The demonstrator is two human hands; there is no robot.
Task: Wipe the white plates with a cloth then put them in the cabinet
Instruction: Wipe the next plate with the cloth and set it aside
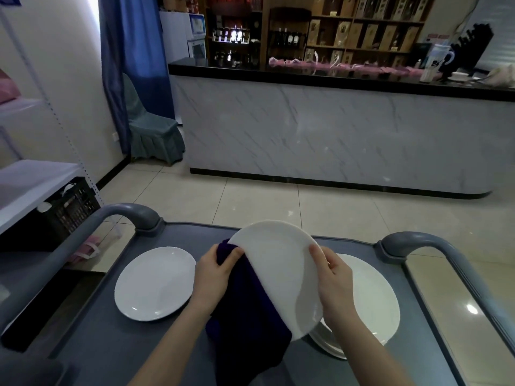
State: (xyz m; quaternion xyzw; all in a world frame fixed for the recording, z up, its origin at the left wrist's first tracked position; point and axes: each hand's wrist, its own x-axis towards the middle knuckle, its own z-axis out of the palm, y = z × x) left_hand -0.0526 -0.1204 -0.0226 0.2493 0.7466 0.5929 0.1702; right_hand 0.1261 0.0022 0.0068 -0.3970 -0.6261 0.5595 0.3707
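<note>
White plate (278, 263) tilted, gripped by right hand (334, 277); left hand (214, 277) clutches dark cloth (245, 316) (against its edge)

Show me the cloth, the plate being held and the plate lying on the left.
cloth (245, 302), head view, middle of the hanging fold.
held plate (278, 260), head view, its bare middle.
left plate (154, 282), head view, centre.

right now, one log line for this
step: wiping | left hand: grips cloth | right hand: holds tilted plate | cart: single plate, stack
</note>
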